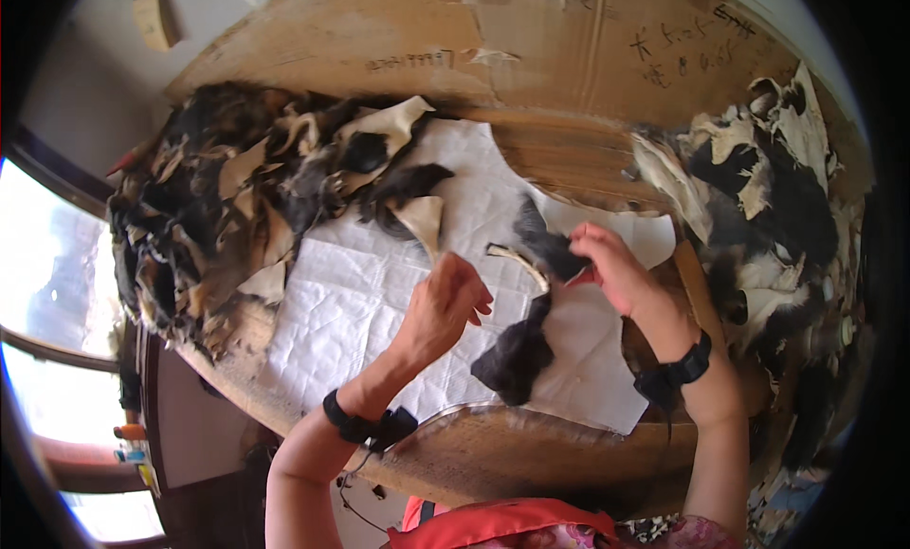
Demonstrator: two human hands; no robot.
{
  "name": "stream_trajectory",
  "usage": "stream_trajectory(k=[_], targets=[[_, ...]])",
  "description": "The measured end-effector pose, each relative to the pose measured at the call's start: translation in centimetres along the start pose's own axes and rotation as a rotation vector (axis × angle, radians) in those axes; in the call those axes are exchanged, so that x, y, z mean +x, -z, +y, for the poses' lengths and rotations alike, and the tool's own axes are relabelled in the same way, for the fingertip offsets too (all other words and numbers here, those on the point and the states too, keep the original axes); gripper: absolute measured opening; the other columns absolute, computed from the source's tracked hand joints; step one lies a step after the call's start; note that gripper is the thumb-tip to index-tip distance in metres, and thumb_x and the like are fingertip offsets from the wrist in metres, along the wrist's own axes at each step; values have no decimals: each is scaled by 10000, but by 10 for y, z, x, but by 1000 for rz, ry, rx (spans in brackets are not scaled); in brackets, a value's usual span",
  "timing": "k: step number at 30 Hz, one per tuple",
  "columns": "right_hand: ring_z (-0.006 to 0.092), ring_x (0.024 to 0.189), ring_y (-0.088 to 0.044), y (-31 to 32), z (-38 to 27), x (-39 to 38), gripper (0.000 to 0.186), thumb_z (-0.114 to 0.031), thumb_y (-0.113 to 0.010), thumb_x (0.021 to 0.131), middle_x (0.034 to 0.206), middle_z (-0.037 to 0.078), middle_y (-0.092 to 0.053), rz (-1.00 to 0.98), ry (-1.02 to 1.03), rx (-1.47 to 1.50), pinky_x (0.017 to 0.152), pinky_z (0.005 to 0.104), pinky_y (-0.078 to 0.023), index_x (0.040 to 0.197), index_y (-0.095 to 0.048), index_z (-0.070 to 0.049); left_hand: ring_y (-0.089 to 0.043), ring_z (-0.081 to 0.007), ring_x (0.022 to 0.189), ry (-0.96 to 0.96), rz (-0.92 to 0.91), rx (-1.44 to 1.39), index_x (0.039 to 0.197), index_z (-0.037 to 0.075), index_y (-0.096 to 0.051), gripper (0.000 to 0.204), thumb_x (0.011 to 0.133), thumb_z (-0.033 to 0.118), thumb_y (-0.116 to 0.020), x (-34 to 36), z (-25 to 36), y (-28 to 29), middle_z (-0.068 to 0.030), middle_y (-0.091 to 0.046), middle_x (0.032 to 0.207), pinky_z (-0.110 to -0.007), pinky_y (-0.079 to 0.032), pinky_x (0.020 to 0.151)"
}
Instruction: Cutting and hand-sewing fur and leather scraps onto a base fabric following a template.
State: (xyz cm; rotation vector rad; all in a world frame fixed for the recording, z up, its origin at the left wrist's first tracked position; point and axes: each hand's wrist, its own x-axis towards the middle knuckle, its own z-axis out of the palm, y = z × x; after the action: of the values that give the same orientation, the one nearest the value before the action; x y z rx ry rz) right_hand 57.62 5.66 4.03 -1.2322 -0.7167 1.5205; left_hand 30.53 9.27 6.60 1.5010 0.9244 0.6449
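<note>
Sheet lies mid-bench, w/ L heap of fur scraps along its L side, partly overlapping it. R heap R of sheet; wood strip betw. the two. Cardboard at far side, behind sheet. Loose scrap on sheet, next to L heap. Fur pc over sheet, R of ctr, R hand at its R end. Lower pc nearer the person; can't tell if joined. L hand above sheet, L of both pcs. Window far L.
</note>
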Motion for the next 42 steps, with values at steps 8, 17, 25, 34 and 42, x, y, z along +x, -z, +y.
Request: stream_trajectory(k=[8,17,25,34,42], targets=[[367,1196,-457,-73,57,-55,608,-340,-808,731,1325,166,-474,-25,636,-1439,1002,526,-387,1235,-596,-74,-471,-363,1245,-225,307,829,1222,76,-566,509,752,136,-752,51,-21,98,-205,-513,1280,-415,-416,1010],[381,908,-583,-107,98,-48,253,-36,-699,779,1010,175,-519,386,460,-1409,755,481,-495,1012,-608,-69,-475,-400,1217,-382,81,977,1271,104,-490,657,729,367,-752,150,-61,159,-216,-493,1286,-499,-408,991],[278,878,-637,-168,53,12,212,123,-629,768,883,113,-645,820,502,-1052,783,346,-493,894,-649,-46,-564,-364,1027,-605,227,732,1034,61,-523,334,765,156,-696,187,-57,240,-158,-567,1030,-486,-482,844],[376,887,-640,-258,59,141,368,-323,-760,817,1170,147,-523,809,418,-1398,732,460,-529,1066,-617,-93,-499,-373,1162,-562,133,1206,1370,183,-499,742,727,490,-707,188,-76,280,-183,-491,1252,-562,-406,915],[419,827,-615,-223,62,153,189,-71,-689,837,945,200,-608,883,589,-1258,714,460,-490,997,-597,-26,-655,-373,843,-428,307,864,1066,93,-612,378,733,230,-727,225,-80,351,-194,-638,914,-466,-545,731]])
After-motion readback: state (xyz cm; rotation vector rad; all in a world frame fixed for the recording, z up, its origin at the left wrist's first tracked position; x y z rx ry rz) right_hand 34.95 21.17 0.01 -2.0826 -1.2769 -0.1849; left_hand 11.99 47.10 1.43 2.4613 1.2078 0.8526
